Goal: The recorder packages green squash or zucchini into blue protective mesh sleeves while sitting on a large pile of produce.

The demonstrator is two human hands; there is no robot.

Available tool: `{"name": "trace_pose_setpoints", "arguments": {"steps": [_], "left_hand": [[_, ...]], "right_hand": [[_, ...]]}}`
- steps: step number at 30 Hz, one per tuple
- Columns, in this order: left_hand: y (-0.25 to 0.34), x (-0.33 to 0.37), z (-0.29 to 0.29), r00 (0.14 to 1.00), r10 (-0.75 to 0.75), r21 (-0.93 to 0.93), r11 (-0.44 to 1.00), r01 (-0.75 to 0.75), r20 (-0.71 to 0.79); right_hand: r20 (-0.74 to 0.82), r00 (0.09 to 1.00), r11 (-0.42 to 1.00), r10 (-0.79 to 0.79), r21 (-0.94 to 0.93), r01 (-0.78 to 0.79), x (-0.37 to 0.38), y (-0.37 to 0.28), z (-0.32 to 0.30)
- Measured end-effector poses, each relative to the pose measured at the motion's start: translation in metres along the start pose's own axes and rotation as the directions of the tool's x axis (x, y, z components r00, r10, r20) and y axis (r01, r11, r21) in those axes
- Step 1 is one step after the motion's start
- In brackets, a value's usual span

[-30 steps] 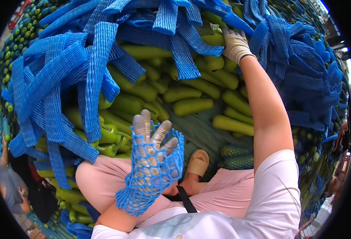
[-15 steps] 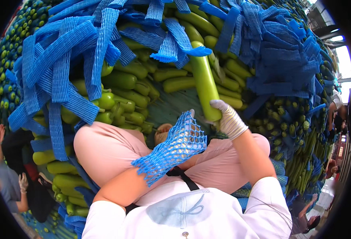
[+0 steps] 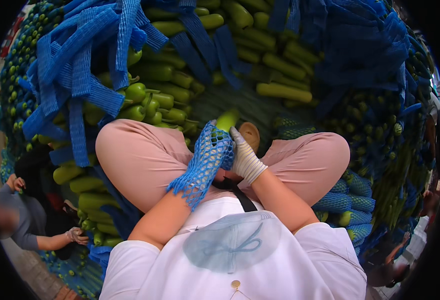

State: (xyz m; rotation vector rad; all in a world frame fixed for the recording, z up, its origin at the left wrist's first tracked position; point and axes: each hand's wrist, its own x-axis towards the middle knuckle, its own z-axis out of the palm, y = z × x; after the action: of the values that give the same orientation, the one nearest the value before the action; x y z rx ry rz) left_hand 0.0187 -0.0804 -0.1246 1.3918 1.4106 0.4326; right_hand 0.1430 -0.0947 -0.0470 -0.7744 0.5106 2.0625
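Note:
Blue foam netting (image 3: 194,165) is pulled over my left hand and wrist like a sleeve. My left hand (image 3: 215,147) is closed about a long green eggplant (image 3: 227,120), which is blurred and sticks out past the fingers. Pressed against its other side is my right hand (image 3: 247,157), in a white striped glove, fingers closed round the eggplant's lower part. Both hands meet in front of my lap. How far the eggplant reaches into the netting is hidden by the hands.
Loose green eggplants (image 3: 155,102) lie piled ahead and left. Flat blue net sleeves (image 3: 80,60) drape over the pile. At the right, netted eggplants (image 3: 352,200) lie stacked by my knee. A co-worker's gloved hand (image 3: 76,235) reaches in at the left.
The right hand has brought the eggplant down from the pile to the left hand. Both hands now grip it together. The netted left hand has moved slightly left and toward me.

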Motion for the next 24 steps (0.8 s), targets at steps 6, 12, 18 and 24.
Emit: {"name": "trace_pose_setpoints", "arguments": {"steps": [6,12,18,24], "left_hand": [[0.098,-0.016,-0.048,0.812,0.535,0.441,0.685,-0.58,0.235],[0.083,-0.017,-0.056,0.911,0.379,-0.183,0.919,-0.35,0.163],[0.104,-0.009,-0.055,0.91,-0.191,-0.924,0.033,0.381,0.369],[0.084,-0.023,-0.054,0.941,-0.284,-0.899,0.336,0.279,0.186]], "right_hand": [[0.069,0.852,0.618,-0.519,-0.658,0.43,-0.014,-0.021,0.031],[-0.028,0.708,0.272,-0.706,-0.934,0.233,0.083,-0.096,-0.011],[-0.121,0.601,0.038,-0.79,-0.988,-0.149,0.133,-0.122,-0.087],[-0.601,0.402,0.482,-0.691,-0.797,-0.363,0.112,-0.077,-0.057]]}}
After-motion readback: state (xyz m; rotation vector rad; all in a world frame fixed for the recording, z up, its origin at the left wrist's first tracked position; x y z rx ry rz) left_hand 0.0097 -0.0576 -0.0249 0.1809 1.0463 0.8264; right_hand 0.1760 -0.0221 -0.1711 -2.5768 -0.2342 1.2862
